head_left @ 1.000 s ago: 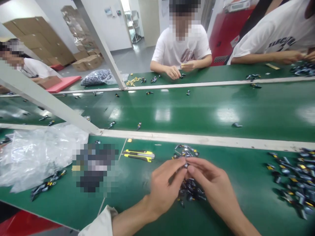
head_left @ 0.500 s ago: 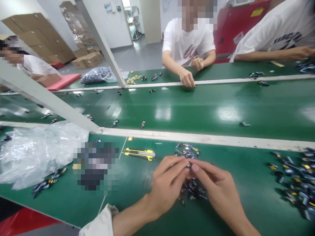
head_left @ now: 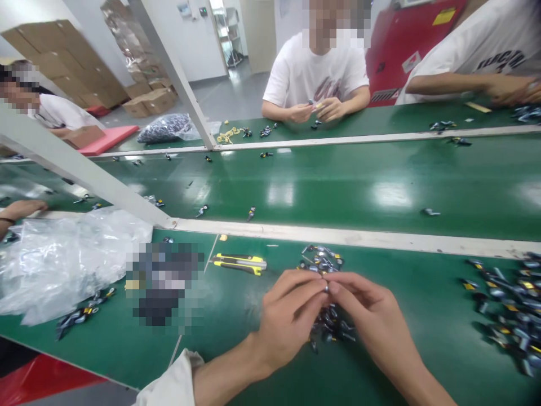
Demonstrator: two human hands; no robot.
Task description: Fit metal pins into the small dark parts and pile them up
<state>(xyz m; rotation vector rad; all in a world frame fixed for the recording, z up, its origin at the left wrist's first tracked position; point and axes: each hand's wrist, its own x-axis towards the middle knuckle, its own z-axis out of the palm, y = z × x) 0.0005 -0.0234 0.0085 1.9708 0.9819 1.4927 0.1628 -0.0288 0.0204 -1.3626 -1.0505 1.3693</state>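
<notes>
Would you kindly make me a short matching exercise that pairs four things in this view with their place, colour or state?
1. Utility knife
2. Clear plastic bag
3. Small shiny part
4. Larger pile of parts

A. Held at the fingertips of the left hand and right hand
B. Right of both hands
C. Yellow and black
D. Reaching the picture's left edge

Pairs: 1-C, 2-D, 3-A, 4-B

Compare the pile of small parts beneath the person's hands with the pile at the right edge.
The pile beneath the hands is partly hidden by the left hand and right hand; no hand covers the right-edge pile, but the picture cuts it off. The right-edge pile spreads wider and shows many yellow bits; the pile beneath the hands looks smaller, with fewer yellow bits visible. Both contain small dark and silvery parts on green worktop.
</notes>
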